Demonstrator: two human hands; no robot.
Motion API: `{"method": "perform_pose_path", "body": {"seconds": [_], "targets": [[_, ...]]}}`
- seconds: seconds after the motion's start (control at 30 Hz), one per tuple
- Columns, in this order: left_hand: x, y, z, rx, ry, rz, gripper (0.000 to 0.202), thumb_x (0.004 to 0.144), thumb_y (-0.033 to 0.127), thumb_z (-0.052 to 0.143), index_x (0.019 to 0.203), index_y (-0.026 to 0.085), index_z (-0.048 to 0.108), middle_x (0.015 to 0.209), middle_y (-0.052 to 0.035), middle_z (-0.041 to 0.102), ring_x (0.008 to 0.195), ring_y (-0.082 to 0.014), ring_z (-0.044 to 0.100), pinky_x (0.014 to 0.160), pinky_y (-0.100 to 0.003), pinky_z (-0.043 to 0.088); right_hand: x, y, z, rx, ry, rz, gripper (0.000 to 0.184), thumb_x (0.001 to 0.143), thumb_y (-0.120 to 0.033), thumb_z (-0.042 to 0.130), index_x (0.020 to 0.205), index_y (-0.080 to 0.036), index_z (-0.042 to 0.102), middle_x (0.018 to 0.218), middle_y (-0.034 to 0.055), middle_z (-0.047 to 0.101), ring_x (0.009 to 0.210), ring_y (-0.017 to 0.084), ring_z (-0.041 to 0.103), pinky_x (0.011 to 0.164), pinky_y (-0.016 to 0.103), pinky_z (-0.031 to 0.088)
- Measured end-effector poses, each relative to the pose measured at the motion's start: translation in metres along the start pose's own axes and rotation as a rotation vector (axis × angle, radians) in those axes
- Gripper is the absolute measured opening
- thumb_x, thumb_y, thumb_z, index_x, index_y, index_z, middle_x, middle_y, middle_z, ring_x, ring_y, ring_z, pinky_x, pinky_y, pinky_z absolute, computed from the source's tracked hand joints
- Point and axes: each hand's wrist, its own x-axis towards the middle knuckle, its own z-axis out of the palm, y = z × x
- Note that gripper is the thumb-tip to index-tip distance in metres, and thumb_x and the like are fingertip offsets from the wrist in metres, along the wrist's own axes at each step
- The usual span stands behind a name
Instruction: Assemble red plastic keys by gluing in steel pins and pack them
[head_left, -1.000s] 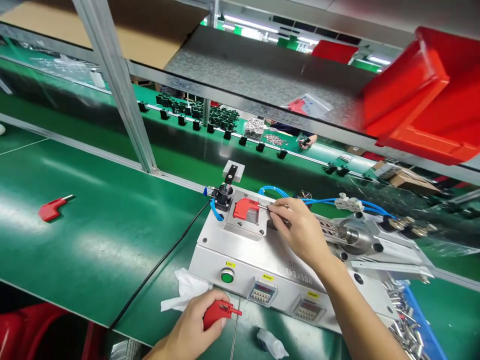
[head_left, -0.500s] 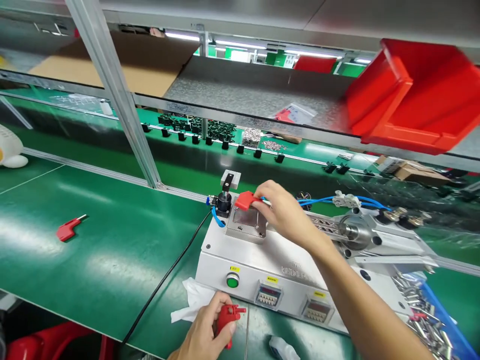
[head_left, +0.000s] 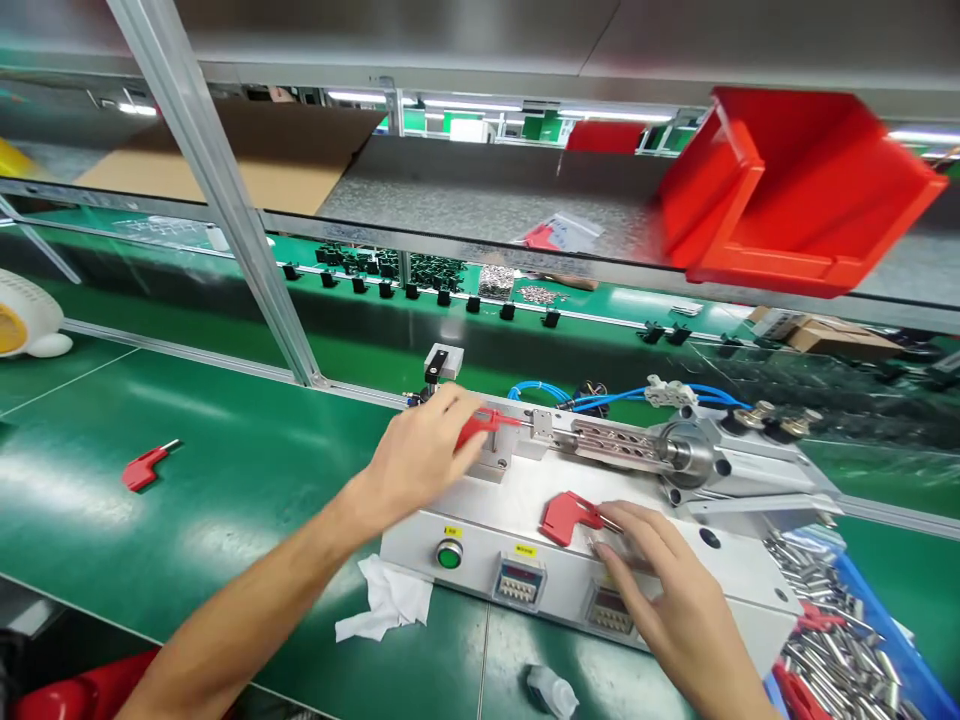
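My left hand [head_left: 416,455] reaches over the fixture at the machine's left end. Its fingers close on a red plastic part [head_left: 491,420], partly hidden, that lies in line with a metal rod. Lower and to the right, my right hand [head_left: 675,590] pinches the metal pin of a red angled handle [head_left: 566,518], held just over the machine's white top [head_left: 525,495]. A similar red handle with a pin [head_left: 144,468] lies on the green bench to the left. The metal fixture block [head_left: 491,467] is mostly covered by my left hand.
A green button [head_left: 449,554] and counters [head_left: 519,580] sit on the machine's front. A blue bin [head_left: 862,590] of metal pins stands right. White cloth [head_left: 390,600] and a small bottle [head_left: 553,690] lie in front. A red bin [head_left: 795,200] rests on the shelf above.
My right hand has drawn back from the fixture, down and right, with its red handle. My left hand has risen from the bench's front to the fixture with its red part.
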Motion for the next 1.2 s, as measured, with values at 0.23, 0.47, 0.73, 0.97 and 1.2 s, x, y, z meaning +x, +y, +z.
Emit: {"method": "perform_pose_path", "body": {"seconds": [0.23,0.47,0.73,0.97,1.2], "targets": [[0.038,0.008,0.013,0.285,-0.24,-0.024,0.013,0.103,0.019,0.059,0.104,0.015,0.071,0.103,-0.0107,0.072,0.081,-0.0297,0.073,0.063,-0.035,0.053,-0.054,-0.014,-0.022,-0.033,0.228,0.07,0.018,0.108,-0.029,0.058,0.12,-0.025,0.07,0.116,0.0075,0.074,0.101,0.022,0.075,0.091,0.034,0.061],[-0.012,-0.017,0.039,0.206,0.097,0.207,0.037,0.111,0.034,0.049,0.134,0.012,0.068,0.137,-0.0155,0.072,0.109,-0.0322,0.064,0.088,-0.046,0.056,-0.097,0.001,-0.021,-0.112,0.363,0.297,0.02,0.108,-0.038,0.059,0.112,-0.024,0.073,0.106,0.007,0.074,0.092,0.025,0.073,0.09,0.039,0.058],[-0.027,-0.021,0.041,0.16,0.057,0.244,0.057,0.114,0.05,0.041,0.147,0.008,0.06,0.153,-0.0188,0.063,0.134,-0.0351,0.056,0.106,-0.051,0.049,-0.102,0.011,0.003,-0.158,0.379,0.369,0.028,0.106,-0.046,0.062,0.112,-0.022,0.074,0.107,0.0097,0.071,0.093,0.027,0.071,0.09,0.043,0.057],[-0.028,-0.022,0.029,0.104,0.16,0.25,0.039,0.115,0.035,0.043,0.134,0.012,0.068,0.136,-0.0155,0.074,0.127,-0.0329,0.061,0.105,-0.05,0.047,-0.112,0.008,0.012,-0.006,0.422,0.533,0.028,0.102,-0.045,0.069,0.117,-0.023,0.076,0.102,0.007,0.071,0.078,0.022,0.067,0.083,0.042,0.057],[-0.102,-0.004,0.046,0.006,0.241,0.298,0.017,0.107,0.013,0.056,0.116,0.018,0.069,0.094,-0.0069,0.07,0.084,-0.0202,0.065,0.074,-0.033,0.052,-0.114,0.005,0.016,0.038,0.448,0.581,0.026,0.101,-0.041,0.07,0.117,-0.023,0.079,0.105,0.0084,0.073,0.079,0.021,0.066,0.079,0.041,0.056]]}}
